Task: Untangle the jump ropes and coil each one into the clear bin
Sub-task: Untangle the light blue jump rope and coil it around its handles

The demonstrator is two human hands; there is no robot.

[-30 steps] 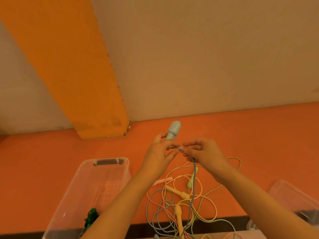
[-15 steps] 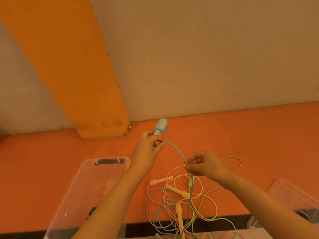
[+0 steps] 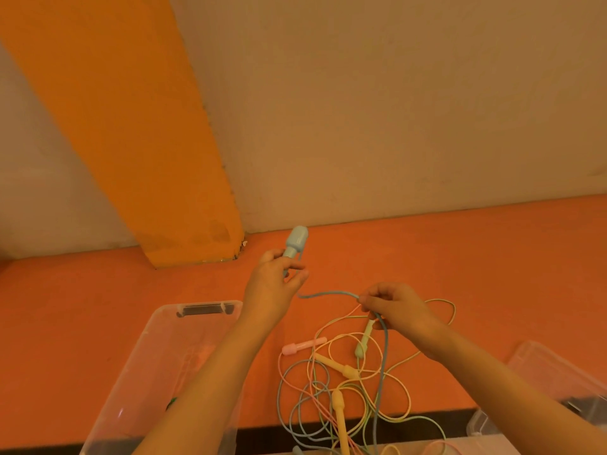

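Left hand grips the blue handle, right hand pinches the blue cord; apparently no readable markings.

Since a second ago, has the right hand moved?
Yes. The right hand, pinching the blue cord, has slid right and down, away from the orange pillar.

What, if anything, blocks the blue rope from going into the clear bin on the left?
The blue cord below the right hand runs down into the tangle of ropes, so it is not yet free. The left forearm lies over the clear bin. The left hand holds the blue handle.
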